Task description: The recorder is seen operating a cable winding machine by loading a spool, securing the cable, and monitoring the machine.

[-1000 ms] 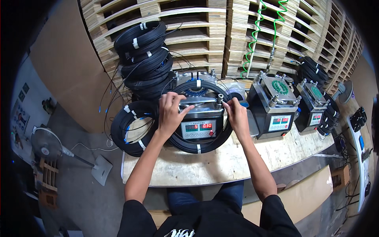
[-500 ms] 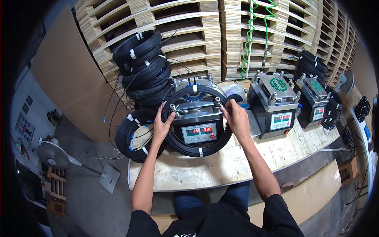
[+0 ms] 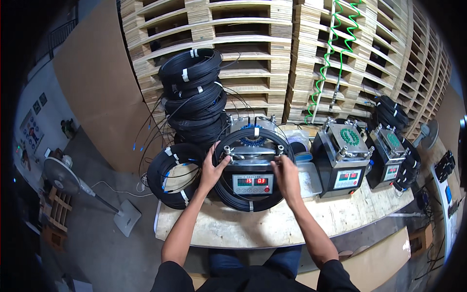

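Observation:
A ring-shaped coil of black cable [image 3: 232, 199], bound with white ties, stands upright against the front of a metal-topped machine [image 3: 253, 165]. My left hand [image 3: 212, 170] grips the coil's left side, fingers behind it and thumb on the inner side near a clamp knob. At the coil's right side is my right hand [image 3: 288, 179], with fingers bent near the right clamp post [image 3: 280, 150]; motion blurs them, so their hold is unclear. Through the ring shows the lit control panel [image 3: 253, 184]. Blue-ended connectors [image 3: 253, 141] sit in a circle on the machine's top.
More black coils stand in a tall stack [image 3: 194, 104] at the back left, with another coil [image 3: 160, 187] leaning below. Two similar machines [image 3: 340, 168] with green rings stand on the wooden bench [image 3: 233, 228] at right. Wooden pallets [image 3: 243, 14] rise behind; a fan [image 3: 63, 177] stands left.
My right hand has shifted from the coil's upper right rim inward and lower, beside the clamp post. My left hand stays on the coil. The whole view has shifted slightly.

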`<state>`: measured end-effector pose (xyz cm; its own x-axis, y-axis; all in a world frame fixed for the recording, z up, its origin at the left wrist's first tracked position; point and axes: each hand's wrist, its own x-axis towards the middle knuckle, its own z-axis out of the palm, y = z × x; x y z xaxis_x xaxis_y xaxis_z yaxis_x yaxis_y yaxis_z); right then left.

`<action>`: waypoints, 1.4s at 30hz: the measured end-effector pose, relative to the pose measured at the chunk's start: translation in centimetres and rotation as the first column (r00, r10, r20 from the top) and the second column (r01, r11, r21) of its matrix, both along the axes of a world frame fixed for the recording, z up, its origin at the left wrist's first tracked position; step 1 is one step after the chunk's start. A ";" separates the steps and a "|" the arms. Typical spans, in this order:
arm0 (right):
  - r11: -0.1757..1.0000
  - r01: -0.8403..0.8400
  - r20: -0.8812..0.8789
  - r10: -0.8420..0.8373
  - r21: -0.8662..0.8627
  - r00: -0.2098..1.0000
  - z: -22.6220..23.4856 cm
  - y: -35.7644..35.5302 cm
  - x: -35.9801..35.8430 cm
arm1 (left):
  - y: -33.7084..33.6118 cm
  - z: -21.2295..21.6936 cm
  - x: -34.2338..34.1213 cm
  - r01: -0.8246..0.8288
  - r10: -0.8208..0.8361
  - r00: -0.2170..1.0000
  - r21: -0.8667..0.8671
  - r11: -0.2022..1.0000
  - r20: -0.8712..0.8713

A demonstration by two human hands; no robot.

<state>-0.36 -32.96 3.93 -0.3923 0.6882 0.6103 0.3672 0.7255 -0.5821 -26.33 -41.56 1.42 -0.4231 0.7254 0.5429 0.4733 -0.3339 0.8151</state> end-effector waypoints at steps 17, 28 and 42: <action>0.965 -0.204 0.400 0.123 0.166 0.908 13.3 14.9 -7.9 | 2.8 7.2 -1.5 -0.069 0.052 0.970 -0.063 0.996 -0.239; 0.892 -0.392 0.836 0.383 -0.224 0.393 8.0 22.0 -15.5 | 14.4 11.0 -4.5 0.023 -0.362 0.727 -0.507 0.862 -0.583; 0.860 -0.392 0.792 0.476 -0.327 0.384 14.9 21.4 -15.8 | 18.8 13.1 -3.5 -0.002 -0.554 0.412 -0.609 0.794 -0.724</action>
